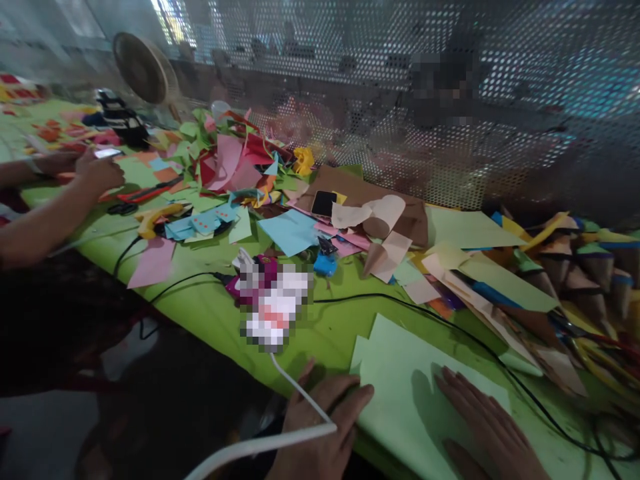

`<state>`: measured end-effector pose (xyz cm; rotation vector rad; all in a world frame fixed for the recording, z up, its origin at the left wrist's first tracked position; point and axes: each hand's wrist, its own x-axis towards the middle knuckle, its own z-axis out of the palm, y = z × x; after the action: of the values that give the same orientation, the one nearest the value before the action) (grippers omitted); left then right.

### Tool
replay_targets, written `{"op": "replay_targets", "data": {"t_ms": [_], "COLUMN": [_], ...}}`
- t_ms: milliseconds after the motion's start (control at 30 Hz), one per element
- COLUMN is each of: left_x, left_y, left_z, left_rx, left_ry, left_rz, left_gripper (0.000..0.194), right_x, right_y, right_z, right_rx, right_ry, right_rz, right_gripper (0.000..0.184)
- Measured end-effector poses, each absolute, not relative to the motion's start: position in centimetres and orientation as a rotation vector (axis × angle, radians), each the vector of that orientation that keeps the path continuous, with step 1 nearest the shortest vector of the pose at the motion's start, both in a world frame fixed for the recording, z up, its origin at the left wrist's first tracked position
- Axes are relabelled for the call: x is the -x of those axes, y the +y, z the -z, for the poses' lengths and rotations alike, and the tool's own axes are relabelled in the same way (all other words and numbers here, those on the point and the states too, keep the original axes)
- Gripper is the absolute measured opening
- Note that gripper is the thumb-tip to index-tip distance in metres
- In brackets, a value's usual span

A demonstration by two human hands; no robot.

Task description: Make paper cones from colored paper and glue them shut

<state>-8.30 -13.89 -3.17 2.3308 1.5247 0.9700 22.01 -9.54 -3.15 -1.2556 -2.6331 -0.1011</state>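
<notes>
A light green sheet of paper [395, 373], seemingly layered, lies on the table's near edge at the lower right. My left hand [323, 413] is at its left edge, fingers bent and tips closed on the paper's margin. My right hand [485, 427] rests flat on the sheet, fingers stretched out and holding nothing. A white cable [265, 440] crosses in front of my left hand. Beyond it lies a blurred-out white and pink object [277, 310]. Next to that is a purple object [240, 287], its kind unclear.
A black cord [400, 300] runs across the green-covered table [220, 327]. Behind lie paper scraps [290, 230], a phone [324, 203], a yellow glue gun [155, 220] and scissors [145, 193]. Another person's hands [100, 170] hold a phone at left. A fan [143, 67] stands behind.
</notes>
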Motion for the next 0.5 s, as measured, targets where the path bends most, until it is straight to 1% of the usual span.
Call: {"op": "replay_targets", "data": {"t_ms": [133,233,433,500], "left_x": [7.5,7.6,9.3,9.8], "left_y": [-11.5,-10.9,-12.3,-12.5], "left_z": [1.5,1.0,1.3,1.2], "left_rx": [-2.199,-2.219,-2.333,-2.350], "left_ry": [1.538,1.492,1.378,1.348], "left_rz": [-0.971,-0.922,-0.828,-0.771], "left_gripper": [0.065,0.072,0.072,0.074], "right_x": [-22.0,-22.2,-21.8,-21.4], "right_y": [-9.5,-9.5,-10.5,-11.0], "right_z": [2.6,2.6,3.4,3.3], "right_rx": [1.272,1.292,1.349,1.381], "right_ry": [-2.598,-2.598,-2.547,-2.553], "right_rz": [0.040,0.006,-0.081,-0.128], "right_gripper": [0.071,0.071,0.069,0.071]}}
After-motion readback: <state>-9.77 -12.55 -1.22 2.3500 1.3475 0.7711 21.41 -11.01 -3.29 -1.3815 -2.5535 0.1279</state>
